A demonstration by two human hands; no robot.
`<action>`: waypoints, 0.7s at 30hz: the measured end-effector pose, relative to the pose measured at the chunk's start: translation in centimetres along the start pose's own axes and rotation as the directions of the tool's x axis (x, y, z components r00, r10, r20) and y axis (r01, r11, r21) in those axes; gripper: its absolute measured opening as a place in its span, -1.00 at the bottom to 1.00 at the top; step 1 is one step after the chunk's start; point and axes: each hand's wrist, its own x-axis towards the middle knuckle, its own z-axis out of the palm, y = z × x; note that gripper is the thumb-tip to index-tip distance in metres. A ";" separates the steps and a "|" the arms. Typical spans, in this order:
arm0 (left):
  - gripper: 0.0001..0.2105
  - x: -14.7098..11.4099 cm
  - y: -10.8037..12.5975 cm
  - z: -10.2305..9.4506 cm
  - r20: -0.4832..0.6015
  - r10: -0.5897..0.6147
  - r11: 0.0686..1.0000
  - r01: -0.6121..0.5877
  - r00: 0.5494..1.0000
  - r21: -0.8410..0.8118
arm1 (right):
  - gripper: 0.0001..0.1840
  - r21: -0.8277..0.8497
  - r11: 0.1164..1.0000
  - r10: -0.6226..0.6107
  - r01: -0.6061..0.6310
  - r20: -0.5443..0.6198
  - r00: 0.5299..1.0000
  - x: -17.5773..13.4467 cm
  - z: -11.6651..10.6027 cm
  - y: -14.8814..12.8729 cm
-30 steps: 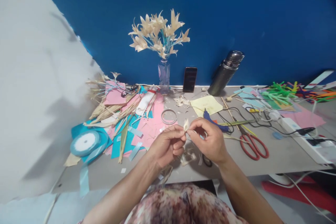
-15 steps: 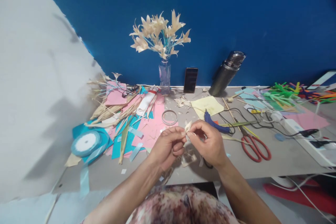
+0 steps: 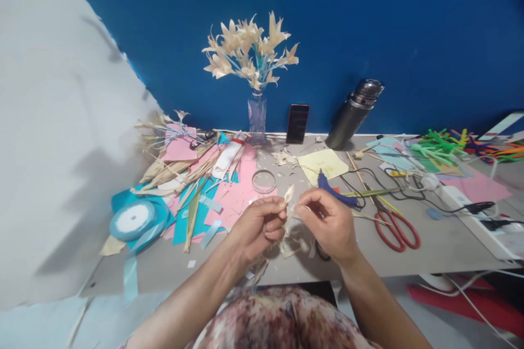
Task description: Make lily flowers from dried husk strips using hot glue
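Observation:
My left hand (image 3: pixel 262 226) is closed in a pinch on a small cream husk flower (image 3: pixel 289 194), whose pointed petals stick up above the fingertips. Just to the right, my right hand (image 3: pixel 327 221) is closed too, thumb against forefinger, on a thin pale strand (image 3: pixel 308 209) that is mostly hidden by the fingers. A small gap separates the two hands. Under them, curled husk scraps (image 3: pixel 291 245) lie on the grey table. Beyond my right hand is a blue glue gun (image 3: pixel 338 192), and a ring of tape (image 3: pixel 264 181) lies beyond my left.
Cream flowers (image 3: pixel 245 43) stand in a clear bottle (image 3: pixel 257 117) by the wall, beside a phone (image 3: pixel 297 124) and a leaning flask (image 3: pixel 355 114). Red-handled scissors (image 3: pixel 397 229) and a power strip (image 3: pixel 470 223) lie right; ribbon (image 3: pixel 133 220), coloured paper and dried husks (image 3: pixel 164 172) left.
My hands have come slightly apart. The cream flower now stands more clearly above my left fingertips, and my right fingers have drawn away from it to the right.

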 end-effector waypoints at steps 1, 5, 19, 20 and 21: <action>-0.82 0.0 0.0 -0.1 0.005 -0.006 1.000 0.006 1.000 -0.004 | -0.92 0.041 0.998 0.036 -0.036 0.001 0.999 0.0 -0.1 0.1; -0.81 0.0 -0.2 -0.2 0.026 -0.001 1.000 0.001 1.000 0.005 | -0.87 0.212 0.972 0.108 -0.101 -0.022 0.994 0.5 -0.2 0.5; -0.73 2.1 -1.4 1.2 -0.055 0.156 0.987 -0.158 0.986 -0.023 | -0.80 -0.439 0.847 -0.434 0.298 -0.250 0.865 0.4 0.6 3.1; -0.73 2.4 -1.6 1.4 -0.056 0.182 0.983 -0.183 0.982 -0.008 | -0.78 -0.498 0.812 -0.458 0.305 -0.219 0.861 0.2 0.7 3.4; -0.74 2.7 -1.8 1.6 -0.052 0.203 0.979 -0.203 0.978 0.004 | -0.76 -0.537 0.789 -0.461 0.300 -0.195 0.865 0.1 0.8 3.6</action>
